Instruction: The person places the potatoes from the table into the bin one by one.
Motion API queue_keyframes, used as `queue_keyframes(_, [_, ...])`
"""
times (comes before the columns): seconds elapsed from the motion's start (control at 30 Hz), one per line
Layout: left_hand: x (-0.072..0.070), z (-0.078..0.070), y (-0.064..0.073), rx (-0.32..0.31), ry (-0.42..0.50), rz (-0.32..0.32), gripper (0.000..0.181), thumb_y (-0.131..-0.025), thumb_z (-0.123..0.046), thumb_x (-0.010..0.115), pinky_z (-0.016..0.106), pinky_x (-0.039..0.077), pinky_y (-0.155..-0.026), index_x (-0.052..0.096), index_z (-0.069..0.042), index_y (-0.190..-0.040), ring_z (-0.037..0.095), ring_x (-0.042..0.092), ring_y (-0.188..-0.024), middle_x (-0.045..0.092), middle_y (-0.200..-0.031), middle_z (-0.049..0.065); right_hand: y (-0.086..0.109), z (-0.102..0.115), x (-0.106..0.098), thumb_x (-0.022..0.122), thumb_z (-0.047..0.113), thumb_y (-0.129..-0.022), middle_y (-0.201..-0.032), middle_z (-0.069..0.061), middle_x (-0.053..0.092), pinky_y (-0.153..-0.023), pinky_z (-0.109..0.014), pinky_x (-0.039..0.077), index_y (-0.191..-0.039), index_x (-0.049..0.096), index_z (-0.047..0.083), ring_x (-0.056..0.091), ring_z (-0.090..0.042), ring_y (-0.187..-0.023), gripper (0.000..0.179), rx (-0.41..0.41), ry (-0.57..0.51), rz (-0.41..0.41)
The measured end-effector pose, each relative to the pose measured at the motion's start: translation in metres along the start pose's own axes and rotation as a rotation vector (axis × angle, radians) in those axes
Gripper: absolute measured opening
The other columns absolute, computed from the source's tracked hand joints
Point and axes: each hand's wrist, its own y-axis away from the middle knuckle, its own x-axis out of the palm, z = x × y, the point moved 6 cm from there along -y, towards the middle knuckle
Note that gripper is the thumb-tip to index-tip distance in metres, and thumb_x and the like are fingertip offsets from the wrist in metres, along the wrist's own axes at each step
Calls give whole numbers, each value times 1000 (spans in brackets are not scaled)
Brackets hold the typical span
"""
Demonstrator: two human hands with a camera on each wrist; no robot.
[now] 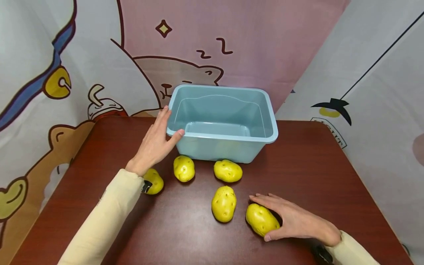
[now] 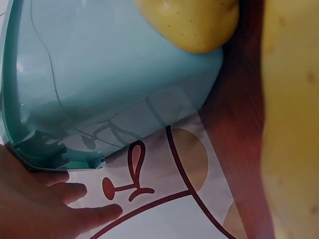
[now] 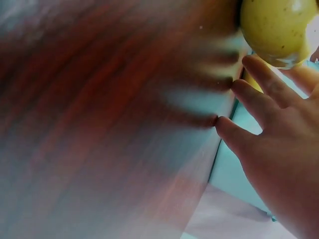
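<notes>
Potato (image 1: 261, 219) in the curl of the right hand (image 1: 291, 219), left hand (image 1: 155, 141) at the bin (image 1: 225, 137)

Down on the glossy red-brown table (image 1: 298, 162) sit 5 yellow potatoes, and the action is at the near right: thumb on 1 side, fingers arching past the other, the right hand curls round its potato, a gap showing by the palm! The right-wrist view has the fingertips down by the table surface, set apart from each other; how hard they press the potato, I cannot tell.

Over to the left hand: fingers long and straight along the bin's left end, thumb reaching over the near corner of the rim. The left-wrist view shows those fingers spread, just outside the wall.

Pale blue, the bin stands upright towards the back, mouth facing up. In front wait the other 4: the lengthwise potato (image 1: 224, 204) beside the right hand's one, the sideways potato (image 1: 228, 170) close to the bin's front wall, the rounder potato (image 1: 184, 168) near its front left corner, and the leftmost potato (image 1: 153, 181), partly hidden at the left wrist. Cream sleeves (image 1: 109, 206) cover both forearms, and behind it all hangs a cartoon-printed cloth (image 1: 265, 44), a dozing animal peeking above the bin
</notes>
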Motion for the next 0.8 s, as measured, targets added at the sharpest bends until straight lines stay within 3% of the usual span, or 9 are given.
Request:
queue_keyframes(0.1, [0,0,0,3,4,-2,90,-102,-66,45,63,18,-122,18,-8,-166,28,5,-160,5,-174,2,-2,-1,-1,79,64,-83,-154,11,50,-109,-63,41,-157,46,31,49,-30,-140,87,15,-5,2])
queue_keyframes(0.27, [0,2,1,-2,13,-2,90,-102,-65,46,63,19,-122,17,-9,-166,28,7,-159,4,-174,1,-6,-2,-2,77,59,-87,-144,16,53,-103,-43,51,-156,47,29,56,-12,-123,80,40,-25,-1])
queue_keyframes(0.43, [1,1,3,4,20,-11,90,-103,-65,46,63,20,-122,18,-8,-166,30,10,-159,4,-174,-1,-7,-2,-8,81,52,-87,-142,14,52,-98,-36,52,-156,46,28,55,-10,-117,81,63,-40,-41])
queue_keyframes(0.8, [0,-1,2,10,9,2,90,-103,-65,46,67,14,-121,18,-7,-166,26,4,-160,4,-174,1,1,21,-64,91,33,-79,-143,8,56,-92,-33,55,-155,47,31,57,-10,-112,88,19,24,-341])
